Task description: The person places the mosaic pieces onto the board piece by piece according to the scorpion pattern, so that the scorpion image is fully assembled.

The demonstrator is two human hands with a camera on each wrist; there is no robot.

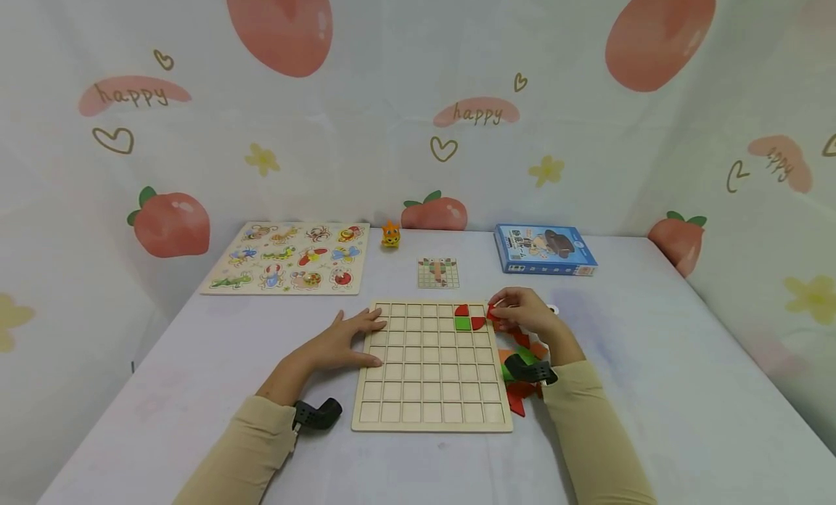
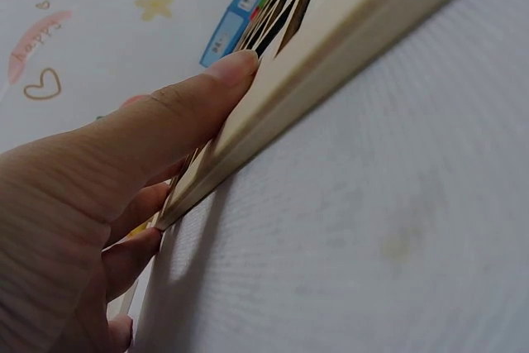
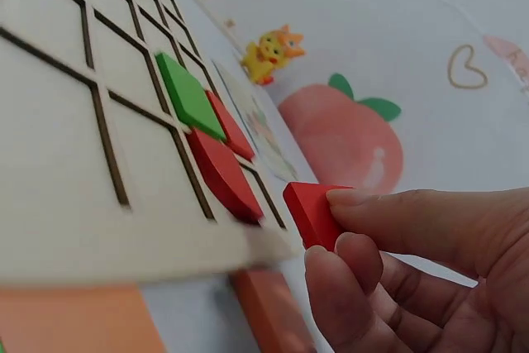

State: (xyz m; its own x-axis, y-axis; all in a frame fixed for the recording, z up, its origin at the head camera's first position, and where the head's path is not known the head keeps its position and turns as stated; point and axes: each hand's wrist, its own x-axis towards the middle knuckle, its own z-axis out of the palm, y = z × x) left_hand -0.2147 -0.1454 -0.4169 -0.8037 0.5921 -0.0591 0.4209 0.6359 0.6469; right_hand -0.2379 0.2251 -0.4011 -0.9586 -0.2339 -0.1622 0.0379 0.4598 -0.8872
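A wooden grid board (image 1: 424, 374) lies flat in front of me. Near its far right corner sit a green square block (image 1: 462, 323) and two red quarter-round blocks, one behind the green and another red quarter-round block (image 3: 225, 175) to its right. My right hand (image 1: 527, 315) pinches a red block (image 3: 312, 214) between thumb and fingers, just off the board's far right corner; its full shape is partly covered. On the board's left edge rests my left hand (image 1: 345, 339), fingers spread, its thumb (image 2: 202, 93) lying on the rim.
Loose coloured blocks (image 1: 517, 400) lie along the board's right side, partly under my right wrist. Beyond the board are a small pattern card (image 1: 438, 273), an insect puzzle board (image 1: 287, 258), a toy figure (image 1: 390, 235) and a blue box (image 1: 545, 249).
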